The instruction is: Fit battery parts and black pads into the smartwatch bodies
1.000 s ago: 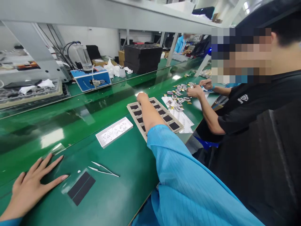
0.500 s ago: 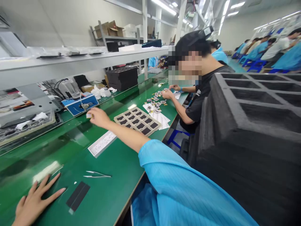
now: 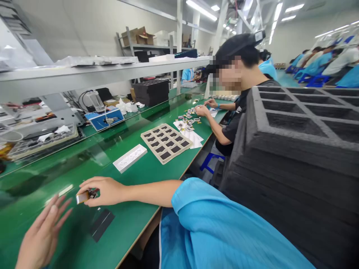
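Note:
My right hand (image 3: 105, 191) holds a small part (image 3: 83, 197) with a pale flat face, yellowish edges and dark bits, pinched between thumb and fingers above the green bench. To its left, my left hand (image 3: 42, 231) is raised, fingers apart and slightly blurred, holding nothing. A black strip sheet (image 3: 102, 225) lies on the bench below my right hand, with a tiny white scrap (image 3: 99, 209) beside it. Farther along are a white shallow box (image 3: 130, 158) with small marks inside and a beige tray (image 3: 166, 143) with dark compartments.
Stacked black foam trays (image 3: 291, 179) rise at the right. A person in a black cap (image 3: 234, 46) handles small parts past the beige tray. A blue device (image 3: 105, 118) stands at the back edge below a white shelf (image 3: 98, 76).
My right hand has come back from near the blue device toward my left hand, carrying the small part. My left hand has lifted and turned. The tweezers are no longer visible.

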Available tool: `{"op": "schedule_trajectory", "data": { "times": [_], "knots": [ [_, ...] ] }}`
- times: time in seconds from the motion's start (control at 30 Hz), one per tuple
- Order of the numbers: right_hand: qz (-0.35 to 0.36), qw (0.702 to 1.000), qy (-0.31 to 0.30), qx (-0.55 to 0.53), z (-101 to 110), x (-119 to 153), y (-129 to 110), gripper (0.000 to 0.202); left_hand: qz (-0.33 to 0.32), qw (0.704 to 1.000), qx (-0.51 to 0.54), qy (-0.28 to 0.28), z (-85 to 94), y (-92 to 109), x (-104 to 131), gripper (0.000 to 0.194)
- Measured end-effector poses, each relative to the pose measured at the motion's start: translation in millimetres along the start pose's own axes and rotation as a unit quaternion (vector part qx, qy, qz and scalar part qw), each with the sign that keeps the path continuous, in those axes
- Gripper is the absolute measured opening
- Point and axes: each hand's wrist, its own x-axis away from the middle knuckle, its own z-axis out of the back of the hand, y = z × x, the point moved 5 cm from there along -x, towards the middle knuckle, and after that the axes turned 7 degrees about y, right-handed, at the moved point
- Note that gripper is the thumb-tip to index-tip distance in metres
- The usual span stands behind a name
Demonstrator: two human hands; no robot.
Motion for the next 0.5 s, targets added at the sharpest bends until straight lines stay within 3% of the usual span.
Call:
{"op": "schedule_trajectory", "data": {
  "times": [0.13,0.33,0.5],
  "knots": [
    [0.005,0.999,0.021,-0.042,-11.7,11.8,0.8,0.030,0.132,0.978,0.160,-0.032,-29.0,-1.8,18.7,0.037],
    [-0.007,0.999,-0.005,-0.038,-13.4,23.4,-7.6,0.029,0.145,0.963,0.227,-0.002,-35.7,-11.5,21.4,0.060],
    [0.039,0.996,0.075,-0.022,-2.3,32.4,-19.2,0.018,0.138,0.944,0.300,0.007,-36.8,-8.4,28.7,0.062]
  ]
}}
